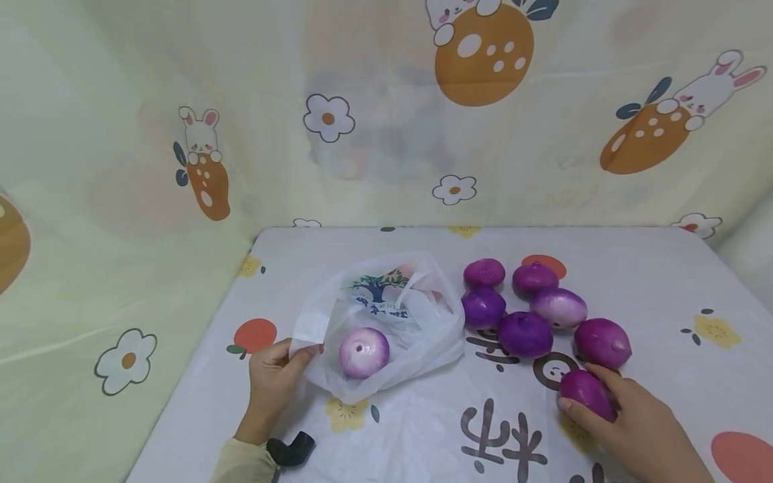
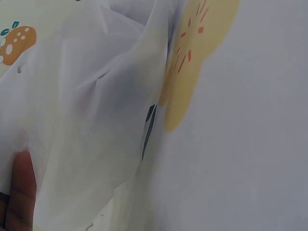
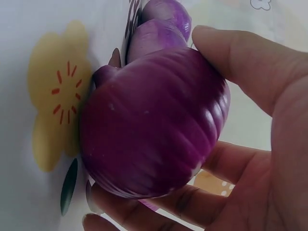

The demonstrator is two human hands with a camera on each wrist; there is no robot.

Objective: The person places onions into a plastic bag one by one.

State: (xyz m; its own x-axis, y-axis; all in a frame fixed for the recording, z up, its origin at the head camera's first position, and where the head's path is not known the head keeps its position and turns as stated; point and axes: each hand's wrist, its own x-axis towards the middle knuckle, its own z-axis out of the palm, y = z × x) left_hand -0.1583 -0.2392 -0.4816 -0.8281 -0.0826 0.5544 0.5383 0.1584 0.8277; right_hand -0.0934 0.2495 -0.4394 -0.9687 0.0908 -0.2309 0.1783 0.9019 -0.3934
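My left hand [image 1: 274, 382] pinches the left edge of a white plastic bag [image 1: 425, 342] with a printed tree on it. The bag's mouth gapes toward me, and one pale purple onion [image 1: 364, 353] lies inside. In the left wrist view the bag's thin wall [image 2: 96, 125] fills the left half, with a fingertip at its edge. On the right, my right hand [image 1: 649, 426] grips a dark purple onion [image 1: 586, 394] at the near end of the group. The right wrist view shows thumb and fingers around that onion [image 3: 154, 125], which appears to rest on the table.
Several more purple onions [image 1: 525, 334] sit between the bag and my right hand, the closest one [image 1: 602, 343] just beyond the held onion. A printed white cloth [image 1: 423, 443] covers the table. A patterned curtain [image 1: 386, 154] stands behind. Near my left sleeve is a black object [image 1: 292, 449].
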